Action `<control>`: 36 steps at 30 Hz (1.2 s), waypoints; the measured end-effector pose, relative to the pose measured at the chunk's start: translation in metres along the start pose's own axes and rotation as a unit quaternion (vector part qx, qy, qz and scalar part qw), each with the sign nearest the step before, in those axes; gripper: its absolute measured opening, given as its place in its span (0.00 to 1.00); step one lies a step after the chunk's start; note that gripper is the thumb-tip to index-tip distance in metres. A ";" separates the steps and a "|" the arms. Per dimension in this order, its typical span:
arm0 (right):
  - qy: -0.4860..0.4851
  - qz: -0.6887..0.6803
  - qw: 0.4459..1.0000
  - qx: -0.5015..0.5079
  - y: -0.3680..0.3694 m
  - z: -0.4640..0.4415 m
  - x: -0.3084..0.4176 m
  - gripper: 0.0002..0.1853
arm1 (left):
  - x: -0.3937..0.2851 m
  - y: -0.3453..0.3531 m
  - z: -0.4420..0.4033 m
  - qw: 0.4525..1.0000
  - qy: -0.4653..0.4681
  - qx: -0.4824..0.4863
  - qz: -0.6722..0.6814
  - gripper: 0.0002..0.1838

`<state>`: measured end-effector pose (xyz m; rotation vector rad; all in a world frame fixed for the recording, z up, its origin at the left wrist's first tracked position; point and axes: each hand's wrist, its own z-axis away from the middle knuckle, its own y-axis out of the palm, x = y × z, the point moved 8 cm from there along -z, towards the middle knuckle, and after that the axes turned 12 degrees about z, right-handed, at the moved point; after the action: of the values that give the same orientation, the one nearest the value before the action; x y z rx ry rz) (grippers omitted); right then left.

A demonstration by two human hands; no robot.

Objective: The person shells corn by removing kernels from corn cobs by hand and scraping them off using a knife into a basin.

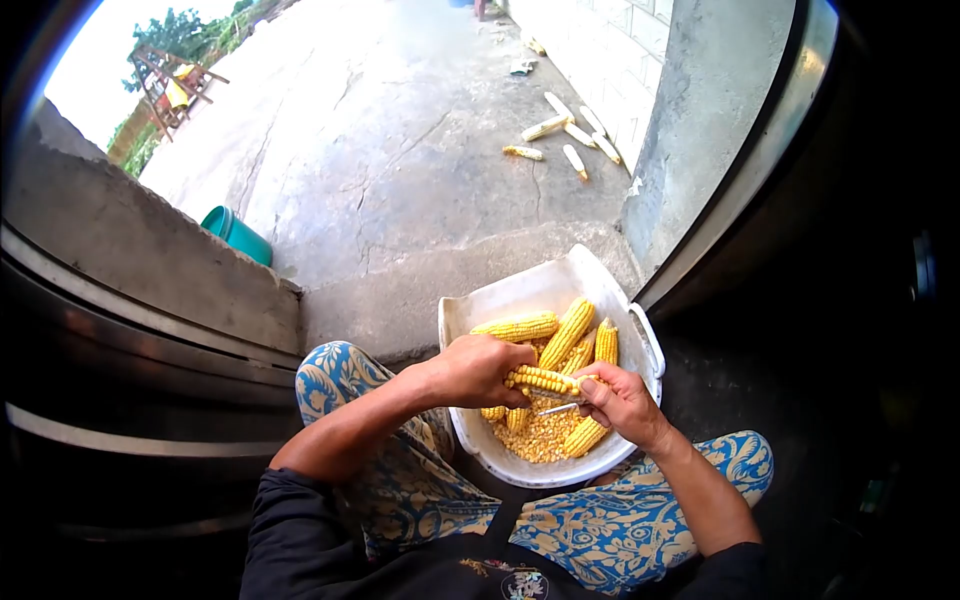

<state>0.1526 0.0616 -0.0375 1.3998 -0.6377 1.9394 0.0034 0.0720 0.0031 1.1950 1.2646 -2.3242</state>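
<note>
A yellow corn cob (543,380) is held level between both hands above a white tub (485,462). Around its left end my left hand (478,368) is closed. My right hand (625,405) grips the right end, thumb and fingers pressed together. A thin metallic tool (557,409) shows just below the cob, its end near my right fingers; which hand holds it is unclear. Inside the tub lie several whole cobs, one of them upright-leaning (568,333), and loose kernels (535,437) cover the bottom.
Several bare cobs (574,160) lie on the concrete floor beyond the doorstep, beside the white wall (610,60). A teal bucket (238,236) is tipped at the left wall. Metal door edges stand on both sides. Far left is a wooden frame (170,90) with yellow cloth.
</note>
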 end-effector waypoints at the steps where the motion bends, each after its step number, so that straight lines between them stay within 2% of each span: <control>1: 0.001 0.000 1.000 0.001 0.001 0.000 -0.001 0.15 | 0.001 0.001 0.000 1.000 0.002 -0.002 -0.004 0.17; 5: 0.033 -0.037 0.999 0.001 -0.001 -0.002 -0.010 0.14 | -0.001 0.004 0.000 1.000 0.015 -0.012 -0.016 0.17; 7: 0.056 -0.060 0.997 0.005 0.001 -0.002 -0.016 0.13 | -0.010 0.004 0.001 0.997 0.065 -0.033 -0.038 0.17; 19: 0.051 -0.045 0.995 0.067 0.014 -0.003 -0.008 0.14 | -0.011 0.003 0.002 0.997 0.065 -0.033 -0.021 0.17; 32: 0.072 -0.079 0.993 0.043 0.010 0.000 -0.018 0.12 | -0.002 0.018 -0.002 0.995 0.085 -0.034 -0.030 0.17; 34: 0.083 -0.086 0.992 0.035 0.008 0.000 -0.021 0.12 | -0.007 0.017 0.000 0.989 0.110 -0.071 -0.062 0.17; 36: 0.089 -0.149 0.984 0.037 0.008 -0.001 -0.027 0.14 | -0.011 0.014 0.001 0.985 0.125 -0.087 -0.081 0.17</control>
<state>0.1521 0.0514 -0.0641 1.2653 -0.2572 1.8344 0.0180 0.0608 0.0034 1.4053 1.6689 -2.1644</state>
